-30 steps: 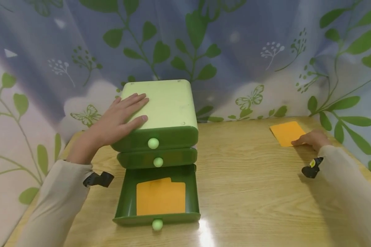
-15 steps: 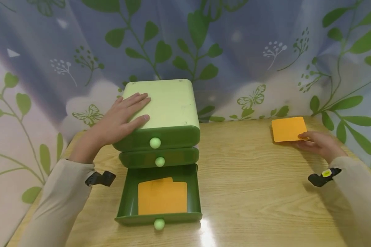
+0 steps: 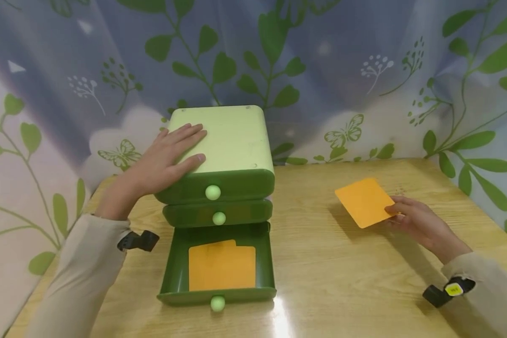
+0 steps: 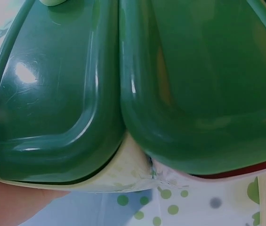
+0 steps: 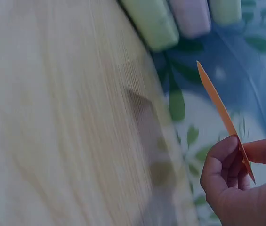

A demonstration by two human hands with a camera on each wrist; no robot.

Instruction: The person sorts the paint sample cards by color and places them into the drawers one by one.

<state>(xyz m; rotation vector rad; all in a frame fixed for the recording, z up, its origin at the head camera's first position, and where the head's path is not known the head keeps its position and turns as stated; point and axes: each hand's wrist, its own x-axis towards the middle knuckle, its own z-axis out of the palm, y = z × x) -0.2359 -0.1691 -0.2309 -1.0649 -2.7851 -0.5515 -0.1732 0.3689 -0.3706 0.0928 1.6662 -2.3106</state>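
Observation:
A small drawer cabinet (image 3: 232,141) with a pale green top and dark green drawer fronts stands left of centre. My left hand (image 3: 169,155) lies on its top with fingers spread and straight. The bottom drawer (image 3: 179,272) is pulled out, and orange cards (image 3: 223,270) lie overlapping inside it. At the right, my right hand (image 3: 418,220) pinches an orange card (image 3: 363,203) by one corner, raised over the table with its shadow below. In the right wrist view that card (image 5: 220,106) appears nearly edge-on between thumb and fingers.
The wooden table (image 3: 321,277) runs back to a leaf-patterned curtain (image 3: 312,70). Round pale green knobs (image 3: 217,303) stick out from the drawer fronts. The middle drawer (image 3: 245,212) and the top drawer (image 3: 249,184) are closed.
My right hand has lifted the orange card off the table at the back right and carried it left and nearer. My left hand stays on the cabinet.

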